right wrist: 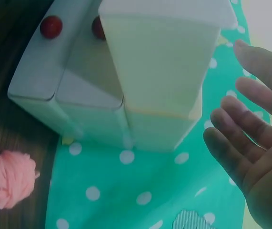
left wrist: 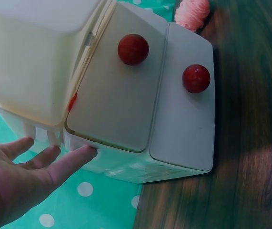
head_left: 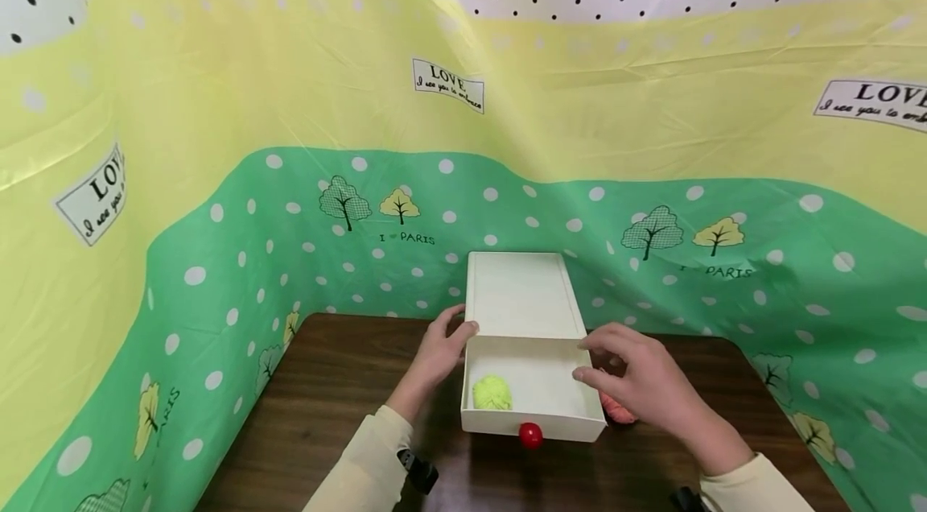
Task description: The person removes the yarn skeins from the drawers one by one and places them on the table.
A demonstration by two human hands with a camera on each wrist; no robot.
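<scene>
A white drawer cabinet (head_left: 521, 292) stands against the back cloth, its top drawer (head_left: 536, 425) pulled out towards me. Inside that drawer, at the front left, lies a yellow-green ball of yarn (head_left: 492, 393). A round red knob (head_left: 531, 435) sits on the drawer's front. My left hand (left wrist: 26, 176) rests its outstretched fingertips against the cabinet's left side, below the pulled-out drawer. My right hand (head_left: 637, 371) hovers at the drawer's right side, thumb and fingers spread with nothing between them. In the right wrist view a gap shows between those fingers (right wrist: 231, 124) and the drawer.
A pink ball of yarn (right wrist: 9, 179) lies on the dark wooden table (head_left: 326, 383), right of the cabinet. Two lower drawers with red knobs (left wrist: 196, 78) are closed. Green and yellow patterned cloth (head_left: 217, 238) hangs around the table's back and sides.
</scene>
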